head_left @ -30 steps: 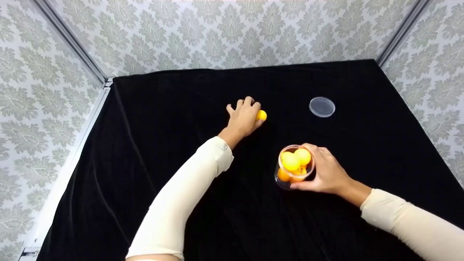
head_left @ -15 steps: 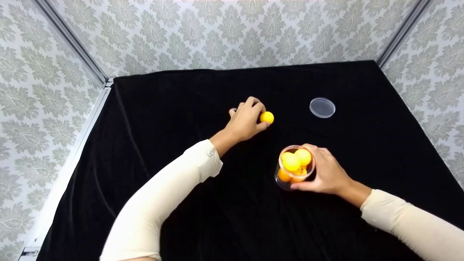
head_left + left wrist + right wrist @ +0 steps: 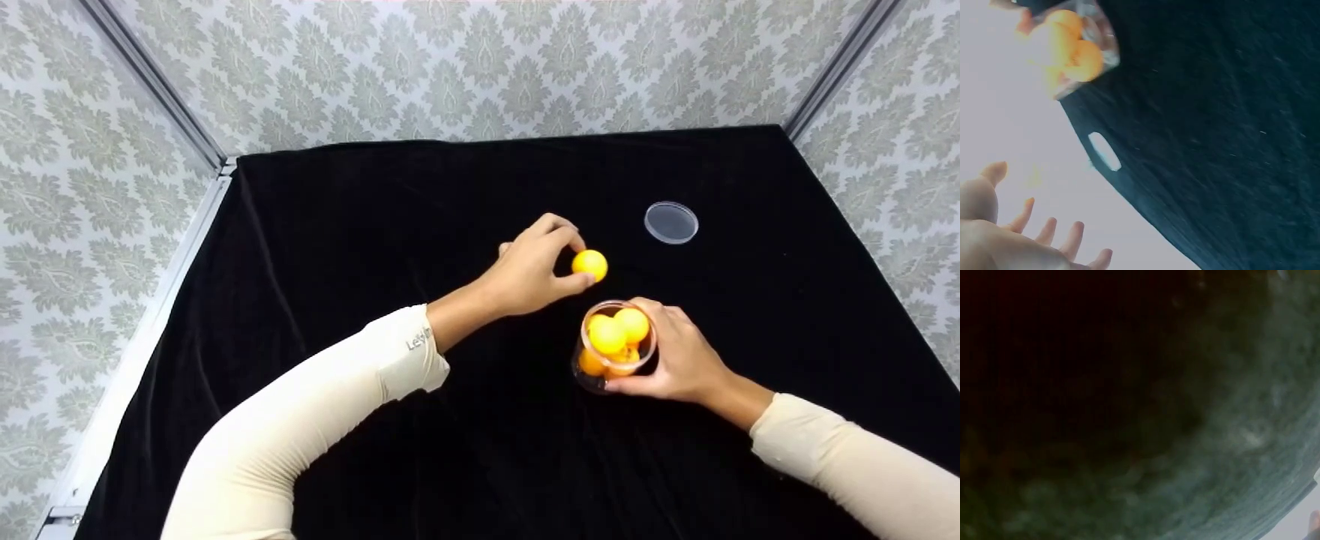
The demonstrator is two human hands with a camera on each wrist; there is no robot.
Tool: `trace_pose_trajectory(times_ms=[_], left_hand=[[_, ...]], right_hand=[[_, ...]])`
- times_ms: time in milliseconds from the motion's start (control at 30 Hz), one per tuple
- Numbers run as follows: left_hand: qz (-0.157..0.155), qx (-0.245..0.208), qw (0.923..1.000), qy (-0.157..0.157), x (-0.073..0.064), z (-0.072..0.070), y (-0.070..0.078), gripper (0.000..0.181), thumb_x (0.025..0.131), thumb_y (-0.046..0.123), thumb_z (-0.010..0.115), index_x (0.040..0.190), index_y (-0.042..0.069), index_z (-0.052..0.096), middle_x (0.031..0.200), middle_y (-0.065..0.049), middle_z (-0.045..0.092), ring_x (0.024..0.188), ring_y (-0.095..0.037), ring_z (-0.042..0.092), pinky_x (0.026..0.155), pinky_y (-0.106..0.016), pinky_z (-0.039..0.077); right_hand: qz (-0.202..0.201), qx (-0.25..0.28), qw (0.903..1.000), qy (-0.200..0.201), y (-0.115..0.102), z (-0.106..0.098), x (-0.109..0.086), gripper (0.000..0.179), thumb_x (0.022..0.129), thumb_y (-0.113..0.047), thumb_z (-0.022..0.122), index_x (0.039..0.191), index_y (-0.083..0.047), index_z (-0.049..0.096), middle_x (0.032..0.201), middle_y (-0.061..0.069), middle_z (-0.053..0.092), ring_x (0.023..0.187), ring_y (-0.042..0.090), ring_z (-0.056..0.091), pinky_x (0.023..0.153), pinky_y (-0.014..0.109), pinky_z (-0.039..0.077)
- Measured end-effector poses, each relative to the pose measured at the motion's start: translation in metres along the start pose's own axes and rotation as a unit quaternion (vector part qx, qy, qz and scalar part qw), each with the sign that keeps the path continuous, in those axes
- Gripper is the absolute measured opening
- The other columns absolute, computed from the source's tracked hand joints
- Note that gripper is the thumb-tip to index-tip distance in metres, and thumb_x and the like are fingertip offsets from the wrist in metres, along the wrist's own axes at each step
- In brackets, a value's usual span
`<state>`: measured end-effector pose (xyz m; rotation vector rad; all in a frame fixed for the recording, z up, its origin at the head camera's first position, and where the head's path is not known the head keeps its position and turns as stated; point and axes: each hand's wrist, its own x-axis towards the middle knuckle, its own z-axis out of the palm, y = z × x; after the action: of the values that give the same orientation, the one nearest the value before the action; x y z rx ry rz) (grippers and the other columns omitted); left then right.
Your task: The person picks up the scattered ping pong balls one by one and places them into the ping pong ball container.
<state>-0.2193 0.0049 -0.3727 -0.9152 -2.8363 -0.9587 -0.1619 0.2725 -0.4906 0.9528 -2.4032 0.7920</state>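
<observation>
In the head view my left hand (image 3: 532, 270) pinches a yellow-orange ping-pong ball (image 3: 590, 265) between thumb and fingers, up and left of a clear plastic jar (image 3: 592, 384). My right hand (image 3: 679, 352) grips the jar from its right side, thumb at the front. Several ping-pong balls (image 3: 609, 335) fill the jar, whose mouth is uncovered. The left wrist view has the jar (image 3: 1109, 45) at the top and my left hand (image 3: 1022, 242) at lower left, where glare washes out the held ball. Dark blur covers most of the right wrist view.
A clear round lid (image 3: 671, 223) lies on the black cloth (image 3: 360, 225) beyond the jar, toward the right. Patterned wall panels (image 3: 480, 75) with metal corner posts stand behind and along both sides of the cloth-covered surface.
My left hand has moved right and nearer to me with the ping-pong ball, closer to the jar. The right hand and jar stay almost in place.
</observation>
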Motion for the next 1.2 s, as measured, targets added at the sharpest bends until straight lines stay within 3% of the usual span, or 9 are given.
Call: trace_pose_trajectory(times_ms=[233, 600, 833, 1000, 1200], left_hand=[[0.029, -0.044, 0.9986, -0.005, -0.006, -0.002, 0.017, 0.034, 0.089, 0.040, 0.076, 0.114, 0.018, 0.067, 0.131, 0.000, 0.056, 0.120, -0.016, 0.058, 0.082, -0.048, 0.051], [0.046, -0.051, 0.9972, -0.031, -0.011, 0.006, 0.027, 0.032, 0.091, 0.040, 0.074, 0.113, 0.017, 0.069, 0.131, -0.001, 0.058, 0.121, -0.018, 0.059, 0.091, -0.043, 0.053], [0.040, -0.051, 0.9970, -0.043, -0.013, 0.009, 0.028, 0.031, 0.092, 0.041, 0.073, 0.112, 0.017, 0.069, 0.132, -0.001, 0.058, 0.121, -0.017, 0.058, 0.091, -0.046, 0.053], [0.027, -0.043, 0.9967, -0.064, -0.013, 0.012, 0.026, 0.030, 0.092, 0.042, 0.072, 0.110, 0.018, 0.069, 0.131, 0.000, 0.058, 0.118, -0.015, 0.058, 0.091, -0.041, 0.053], [0.015, -0.040, 0.9966, -0.071, -0.013, 0.012, 0.025, 0.032, 0.091, 0.043, 0.072, 0.111, 0.018, 0.069, 0.130, 0.000, 0.058, 0.115, -0.014, 0.058, 0.089, -0.038, 0.053]], right_hand=[[0.005, 0.004, 1.0000, -0.008, 0.000, -0.001, 0.000, 0.106, 0.058, -0.066, 0.090, 0.138, -0.006, 0.055, 0.129, 0.009, 0.065, 0.110, 0.031, 0.065, 0.094, 0.050, 0.047], [0.012, 0.004, 0.9999, -0.010, -0.001, -0.001, 0.000, 0.109, 0.058, -0.066, 0.090, 0.141, -0.005, 0.052, 0.133, 0.008, 0.064, 0.107, 0.030, 0.066, 0.094, 0.047, 0.046], [0.013, 0.005, 0.9999, -0.010, -0.001, -0.001, -0.001, 0.110, 0.059, -0.067, 0.089, 0.142, -0.005, 0.051, 0.133, 0.008, 0.065, 0.106, 0.030, 0.066, 0.095, 0.046, 0.046], [0.008, 0.002, 1.0000, -0.001, -0.001, 0.000, -0.001, 0.109, 0.062, -0.075, 0.083, 0.138, -0.002, 0.052, 0.129, 0.010, 0.065, 0.105, 0.032, 0.066, 0.094, 0.049, 0.046], [0.001, 0.000, 1.0000, 0.004, -0.001, 0.000, 0.000, 0.107, 0.062, -0.072, 0.085, 0.136, -0.003, 0.054, 0.127, 0.010, 0.065, 0.102, 0.031, 0.065, 0.092, 0.051, 0.047]])
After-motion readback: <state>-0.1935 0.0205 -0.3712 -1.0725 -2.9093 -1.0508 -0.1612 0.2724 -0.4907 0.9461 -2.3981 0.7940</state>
